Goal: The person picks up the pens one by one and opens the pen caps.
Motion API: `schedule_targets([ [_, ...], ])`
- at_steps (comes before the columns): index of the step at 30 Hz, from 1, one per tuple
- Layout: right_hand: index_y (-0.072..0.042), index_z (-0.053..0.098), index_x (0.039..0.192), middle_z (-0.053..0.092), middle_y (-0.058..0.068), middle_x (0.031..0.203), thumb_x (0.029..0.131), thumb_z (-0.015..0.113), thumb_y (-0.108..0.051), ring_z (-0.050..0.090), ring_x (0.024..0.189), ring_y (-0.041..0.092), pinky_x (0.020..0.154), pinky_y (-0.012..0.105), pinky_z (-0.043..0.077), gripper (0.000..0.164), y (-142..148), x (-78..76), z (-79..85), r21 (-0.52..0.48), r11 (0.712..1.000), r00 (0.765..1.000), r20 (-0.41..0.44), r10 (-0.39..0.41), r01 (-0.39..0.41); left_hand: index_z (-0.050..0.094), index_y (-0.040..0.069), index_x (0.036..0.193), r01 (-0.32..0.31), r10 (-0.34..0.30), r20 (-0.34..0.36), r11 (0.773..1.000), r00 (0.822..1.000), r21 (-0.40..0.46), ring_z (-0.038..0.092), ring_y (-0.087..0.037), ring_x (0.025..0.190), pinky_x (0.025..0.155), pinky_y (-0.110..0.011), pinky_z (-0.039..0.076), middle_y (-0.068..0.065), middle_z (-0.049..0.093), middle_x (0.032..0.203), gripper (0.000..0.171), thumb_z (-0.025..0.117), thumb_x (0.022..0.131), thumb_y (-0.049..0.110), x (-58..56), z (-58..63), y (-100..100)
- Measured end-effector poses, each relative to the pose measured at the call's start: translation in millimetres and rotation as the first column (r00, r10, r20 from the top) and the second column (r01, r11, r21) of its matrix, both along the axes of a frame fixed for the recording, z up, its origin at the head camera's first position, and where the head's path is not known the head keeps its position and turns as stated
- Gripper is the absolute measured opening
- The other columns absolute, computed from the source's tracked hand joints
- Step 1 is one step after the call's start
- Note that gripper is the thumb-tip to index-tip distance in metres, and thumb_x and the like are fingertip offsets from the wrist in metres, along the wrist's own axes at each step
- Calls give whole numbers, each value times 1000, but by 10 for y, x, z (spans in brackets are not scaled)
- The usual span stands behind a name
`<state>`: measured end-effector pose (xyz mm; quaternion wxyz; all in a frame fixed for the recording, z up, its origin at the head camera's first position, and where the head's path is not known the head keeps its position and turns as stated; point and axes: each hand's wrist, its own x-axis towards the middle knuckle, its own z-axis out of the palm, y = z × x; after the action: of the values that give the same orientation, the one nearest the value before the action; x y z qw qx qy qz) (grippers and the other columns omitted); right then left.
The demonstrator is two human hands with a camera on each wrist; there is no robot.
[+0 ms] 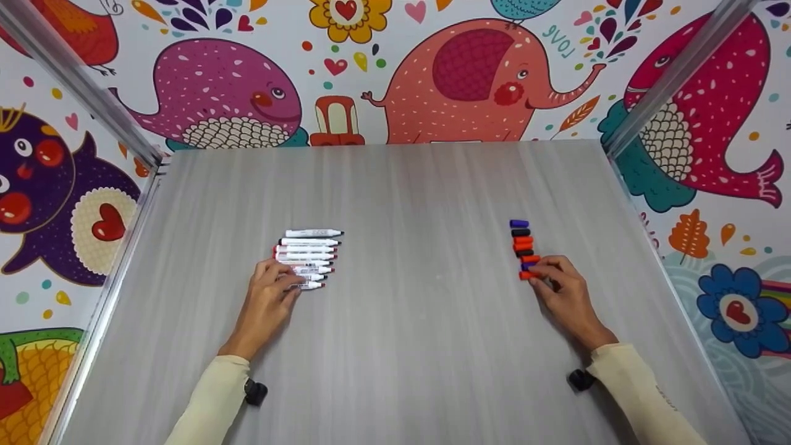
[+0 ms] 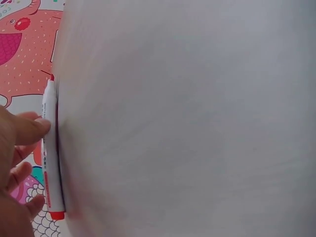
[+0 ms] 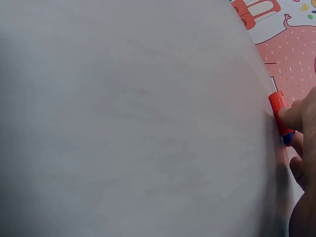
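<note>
Several uncapped white markers (image 1: 309, 249) lie side by side in a row on the left of the table, their red or dark tips pointing right. My left hand (image 1: 269, 300) is at the row's near end, thumb and fingers around the nearest white marker (image 2: 53, 158), which has a red tip and red end. Across the table, a column of red, black and blue caps (image 1: 523, 240) runs away from me. The right hand (image 1: 565, 300) pinches the nearest red cap (image 3: 277, 103) between thumb and fingers. A blue cap shows just behind it, partly covered by fingers.
The grey table (image 1: 408, 346) has a wood-like grain and lies between the two rows. Cartoon-printed walls (image 1: 358, 62) border its back and sides. Metal posts (image 1: 673, 80) stand at the back corners. Small black devices (image 1: 255, 392) sit at both wrists.
</note>
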<state>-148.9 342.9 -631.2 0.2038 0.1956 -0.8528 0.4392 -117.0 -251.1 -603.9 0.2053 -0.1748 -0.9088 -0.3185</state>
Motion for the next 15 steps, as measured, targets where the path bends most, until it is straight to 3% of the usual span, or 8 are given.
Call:
schedule_targets([
  [4, 1, 83, 107, 69, 21, 116, 81, 83, 25, 63, 98, 25, 79, 14, 49, 36, -18, 16, 47, 6, 1000, 999, 37, 15, -15, 83, -1, 102, -2, 2, 9, 1000, 1000, 10, 57, -40, 124, 102, -54, 46, -14, 72, 110, 25, 87, 82, -16, 15, 32, 30],
  [10, -5, 84, 111, 69, 16, 119, 85, 83, 21, 63, 106, 23, 93, 9, 49, 36, -34, 37, 132, 1, 1000, 995, 92, 28, -28, 83, -2, 106, -34, 33, 25, 999, 999, 17, 57, -41, 126, 105, -55, 46, -14, 72, 113, 24, 87, 85, -13, 36, 91, 101],
  [15, 0, 83, 112, 69, 18, 117, 85, 83, 20, 65, 108, 29, 99, 9, 47, 34, -53, 24, 167, 8, 999, 998, 37, 42, -42, 81, -4, 115, -65, 62, 61, 996, 996, 53, 56, -42, 131, 110, -54, 45, -16, 72, 118, 27, 87, 89, -6, 53, 157, 196],
])
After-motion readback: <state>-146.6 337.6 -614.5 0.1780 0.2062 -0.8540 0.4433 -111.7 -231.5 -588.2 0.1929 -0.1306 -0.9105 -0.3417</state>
